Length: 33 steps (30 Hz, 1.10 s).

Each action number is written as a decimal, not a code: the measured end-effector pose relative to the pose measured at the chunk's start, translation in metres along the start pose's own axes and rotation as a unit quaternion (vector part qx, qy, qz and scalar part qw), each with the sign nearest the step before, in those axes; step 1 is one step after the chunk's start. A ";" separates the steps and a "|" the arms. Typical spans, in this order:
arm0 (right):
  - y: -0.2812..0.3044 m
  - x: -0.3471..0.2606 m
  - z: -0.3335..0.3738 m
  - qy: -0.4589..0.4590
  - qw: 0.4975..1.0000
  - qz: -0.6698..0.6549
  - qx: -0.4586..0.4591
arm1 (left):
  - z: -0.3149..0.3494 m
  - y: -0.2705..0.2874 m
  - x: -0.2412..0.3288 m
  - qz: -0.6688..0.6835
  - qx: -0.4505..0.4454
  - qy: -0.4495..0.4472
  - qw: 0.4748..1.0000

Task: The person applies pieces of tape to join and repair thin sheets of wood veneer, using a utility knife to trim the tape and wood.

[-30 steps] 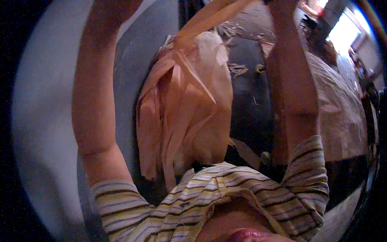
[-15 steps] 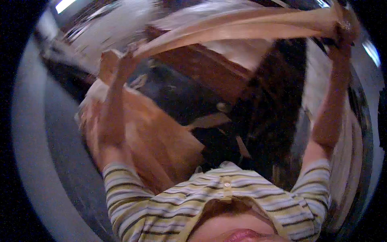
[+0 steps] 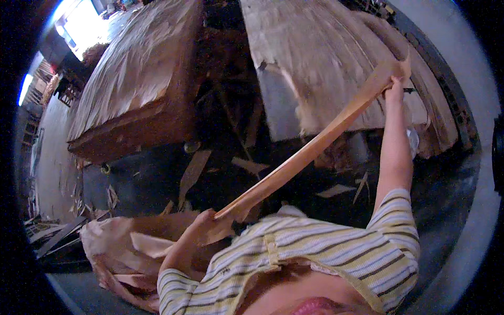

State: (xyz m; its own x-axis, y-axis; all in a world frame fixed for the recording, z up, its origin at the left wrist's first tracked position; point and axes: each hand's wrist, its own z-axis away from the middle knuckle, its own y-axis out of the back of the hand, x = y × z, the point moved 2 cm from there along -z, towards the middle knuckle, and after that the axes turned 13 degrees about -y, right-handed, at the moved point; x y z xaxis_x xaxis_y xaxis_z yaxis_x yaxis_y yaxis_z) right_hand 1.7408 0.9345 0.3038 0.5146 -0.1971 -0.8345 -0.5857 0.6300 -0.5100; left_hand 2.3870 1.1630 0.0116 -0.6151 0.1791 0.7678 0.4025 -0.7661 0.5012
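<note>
A long, narrow strip of wood veneer (image 3: 310, 152), tan and slightly curled along its length, runs slantwise in front of me. My left hand (image 3: 205, 224) is closed round its near, lower end, close to my body. At the far right, my right hand (image 3: 395, 89) grips the upper end with the arm stretched out, over the right stack of veneer sheets (image 3: 320, 58). A short piece of the strip sticks out past that hand. Beside my left forearm lies a crumpled heap of veneer (image 3: 113, 239), partly hidden by the arm.
Another tall stack of pale veneer sheets (image 3: 139, 68) stands at the far left, with a dark gap between the stacks. Veneer scraps (image 3: 193, 170) litter the dark floor. Loose offcuts (image 3: 60, 236) lie at the left, and a grey wall (image 3: 446, 31) borders the right.
My view has turned toward the stacks. The veneer strip went from nearly level and raised to slanting; my left hand came down near my body, and both hands still hold it.
</note>
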 end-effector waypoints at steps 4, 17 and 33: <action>-0.019 -0.014 -0.073 0.080 0.944 0.315 -0.063 | -0.107 0.020 0.095 0.633 0.120 0.117 0.756; -0.072 0.102 0.068 0.138 0.476 0.710 -0.500 | -0.305 0.102 0.259 0.360 0.102 -0.246 0.894; -0.003 0.224 -0.058 0.362 0.535 0.688 -0.330 | -0.316 0.007 0.143 0.294 0.253 0.098 0.916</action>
State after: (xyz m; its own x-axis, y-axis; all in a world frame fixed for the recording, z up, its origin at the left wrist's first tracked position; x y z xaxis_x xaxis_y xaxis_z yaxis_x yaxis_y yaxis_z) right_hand 1.8219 0.8447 0.1060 -0.9261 -0.2777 -0.2555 -0.3152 0.1973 0.9283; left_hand 2.0878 0.9881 -0.0009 -0.2810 -0.3264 0.9025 0.9359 -0.3015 0.1823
